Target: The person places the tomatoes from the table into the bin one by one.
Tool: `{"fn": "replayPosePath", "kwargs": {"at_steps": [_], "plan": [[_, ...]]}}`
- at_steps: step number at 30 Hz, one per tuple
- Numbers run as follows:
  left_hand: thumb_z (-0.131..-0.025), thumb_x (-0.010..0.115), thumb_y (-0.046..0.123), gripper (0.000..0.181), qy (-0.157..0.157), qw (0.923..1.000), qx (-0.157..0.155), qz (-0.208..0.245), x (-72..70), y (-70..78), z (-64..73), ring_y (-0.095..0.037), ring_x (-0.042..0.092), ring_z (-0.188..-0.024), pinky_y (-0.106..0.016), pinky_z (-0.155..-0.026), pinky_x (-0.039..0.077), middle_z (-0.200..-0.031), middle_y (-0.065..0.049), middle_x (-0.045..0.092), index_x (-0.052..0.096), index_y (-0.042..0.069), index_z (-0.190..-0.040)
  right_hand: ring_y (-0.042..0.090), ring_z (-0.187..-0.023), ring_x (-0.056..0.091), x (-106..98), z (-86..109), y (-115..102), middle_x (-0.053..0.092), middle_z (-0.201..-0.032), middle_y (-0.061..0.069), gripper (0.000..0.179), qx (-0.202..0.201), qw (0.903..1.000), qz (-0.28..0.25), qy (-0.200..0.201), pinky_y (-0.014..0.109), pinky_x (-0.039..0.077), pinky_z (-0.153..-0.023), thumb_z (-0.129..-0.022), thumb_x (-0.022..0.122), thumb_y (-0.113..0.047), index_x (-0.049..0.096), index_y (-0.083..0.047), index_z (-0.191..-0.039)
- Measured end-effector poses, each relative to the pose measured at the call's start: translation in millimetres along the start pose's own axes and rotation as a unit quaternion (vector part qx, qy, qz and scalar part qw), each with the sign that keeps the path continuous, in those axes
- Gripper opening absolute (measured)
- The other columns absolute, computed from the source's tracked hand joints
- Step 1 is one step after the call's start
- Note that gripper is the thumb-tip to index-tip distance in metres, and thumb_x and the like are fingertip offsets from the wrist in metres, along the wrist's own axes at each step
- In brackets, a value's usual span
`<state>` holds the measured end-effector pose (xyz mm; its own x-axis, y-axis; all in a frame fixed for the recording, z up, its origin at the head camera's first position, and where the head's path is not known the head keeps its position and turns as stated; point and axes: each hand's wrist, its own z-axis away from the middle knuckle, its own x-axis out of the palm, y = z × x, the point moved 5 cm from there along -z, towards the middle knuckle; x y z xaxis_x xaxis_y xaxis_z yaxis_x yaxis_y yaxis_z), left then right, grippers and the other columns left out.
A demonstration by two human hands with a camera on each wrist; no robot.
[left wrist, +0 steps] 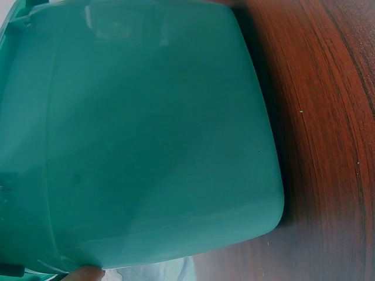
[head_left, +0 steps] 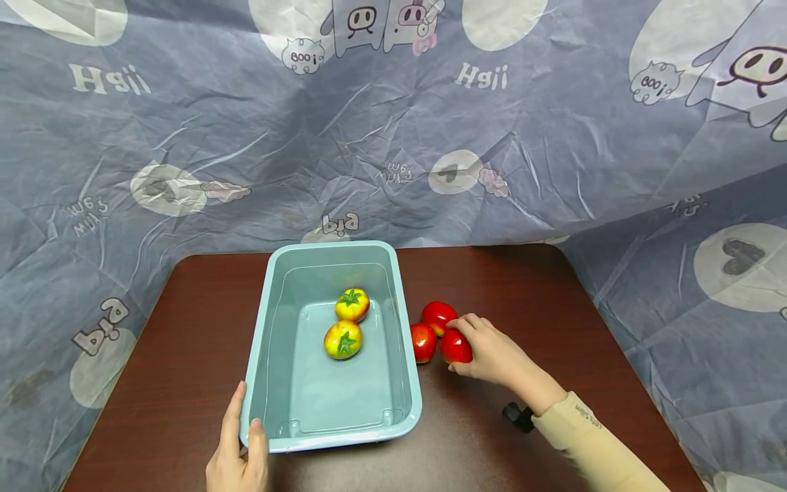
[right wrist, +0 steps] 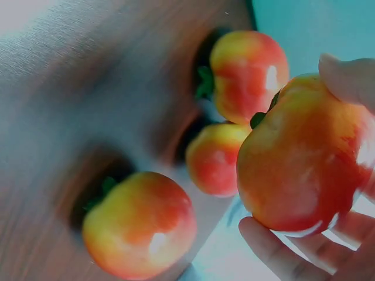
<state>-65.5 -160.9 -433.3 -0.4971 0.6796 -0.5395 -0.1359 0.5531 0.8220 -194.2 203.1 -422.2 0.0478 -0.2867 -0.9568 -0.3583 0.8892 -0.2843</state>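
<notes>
My right hand [head_left: 488,352] grips a red tomato [head_left: 456,346] to the right of a light blue plastic basin [head_left: 409,383]. In the right wrist view, thumb and fingertips wrap around this tomato [right wrist: 299,164], which is red shading to yellow with a green calyx. Three more tomatoes sit on the table in that view, one of them [right wrist: 140,225] nearer the lower left; the head view shows only two besides the held one. My left hand [head_left: 236,451] touches the basin's near left corner, fingers extended along the outside. Inside the basin lie two yellow-red tomatoes [head_left: 343,339] with green calyxes.
A dark brown wooden table [head_left: 492,437] carries everything. A small black object [head_left: 518,417] shows at the right wrist, beside the sleeve. A grey-blue printed cloth [head_left: 393,137] hangs behind the table's back edge and along its sides.
</notes>
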Motion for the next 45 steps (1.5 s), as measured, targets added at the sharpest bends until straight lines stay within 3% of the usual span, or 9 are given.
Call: {"fn": "replayPosePath", "kwargs": {"at_steps": [15,25,45], "plan": [[-0.096,0.05,0.009,0.055,0.007,1.0,0.006,0.001,-0.4,0.3,0.3,-0.05,0.067,-0.094,-0.047,-0.057,0.058,-0.119,-0.034,0.064,0.045,0.021,-0.149,0.03,-0.107,0.057,-20,-9.9,-10,0.059,-0.118,0.009,0.067,-0.008,0.9999,-0.002,0.015,0.045,0.059,-0.078,-0.067,0.088,-0.026,0.058,-0.011,-0.126],[-0.096,0.05,0.009,0.055,0.003,0.9999,0.009,0.002,-0.6,0.6,0.3,-0.051,0.067,-0.093,-0.048,-0.057,0.057,-0.119,-0.034,0.063,0.044,0.021,-0.149,0.029,-0.105,0.057,-37,-15.2,-22,0.059,-0.116,0.008,0.063,-0.032,0.9982,0.0,0.05,0.044,0.058,-0.078,-0.068,0.087,-0.024,0.059,-0.011,-0.124],[-0.096,0.05,0.008,0.054,0.012,0.9998,0.014,0.007,-1.8,1.9,0.8,-0.052,0.066,-0.093,-0.047,-0.055,0.057,-0.118,-0.036,0.063,0.045,0.018,-0.149,0.029,-0.111,0.055,-66,-31.5,-49,0.057,-0.125,0.009,0.063,-0.051,0.9967,-0.002,0.064,0.043,0.058,-0.083,-0.073,0.084,-0.026,0.057,-0.013,-0.128]]}}
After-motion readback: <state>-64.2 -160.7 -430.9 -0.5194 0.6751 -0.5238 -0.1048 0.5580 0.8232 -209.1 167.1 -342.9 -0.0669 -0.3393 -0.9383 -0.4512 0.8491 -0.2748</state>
